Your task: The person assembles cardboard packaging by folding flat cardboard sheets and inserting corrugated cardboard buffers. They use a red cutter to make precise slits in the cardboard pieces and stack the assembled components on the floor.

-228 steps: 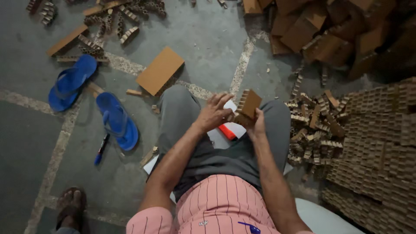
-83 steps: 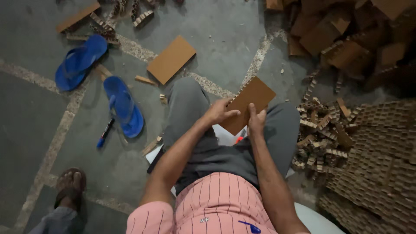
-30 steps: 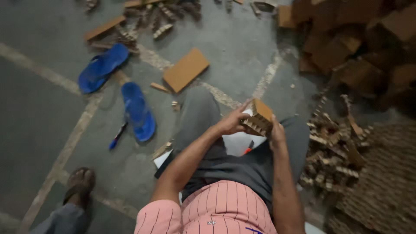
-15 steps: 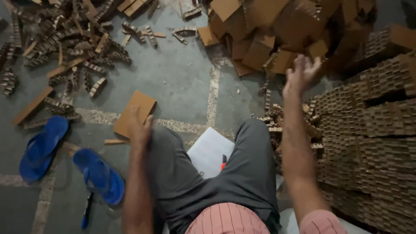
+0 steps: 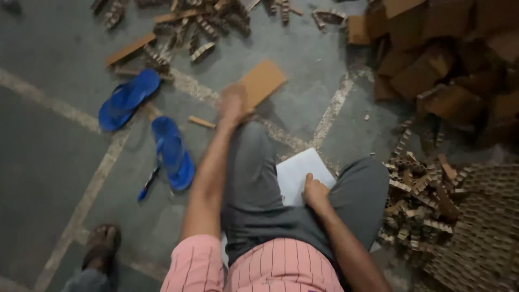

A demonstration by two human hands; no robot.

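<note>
My left hand (image 5: 232, 105) is stretched forward past my knee and lies on the near end of a flat brown cardboard piece (image 5: 262, 81) on the floor. The hand is blurred, so its grip cannot be made out. My right hand (image 5: 313, 192) rests between my grey-trousered legs on a white sheet (image 5: 300, 170), fingers curled in, with nothing visible in them.
Two blue sandals (image 5: 127, 100) (image 5: 173, 154) and a blue pen (image 5: 147, 184) lie to the left. Folded cardboard lattice strips (image 5: 421, 200) are heaped at the right, with brown boxes (image 5: 443, 70) behind them. More strips (image 5: 200, 27) are scattered ahead. Another person's sandalled foot (image 5: 100, 246) is at the lower left.
My right hand, raised and spread toward the box pile half a second ago, has come down onto the white sheet. My left hand stays at the flat cardboard piece.
</note>
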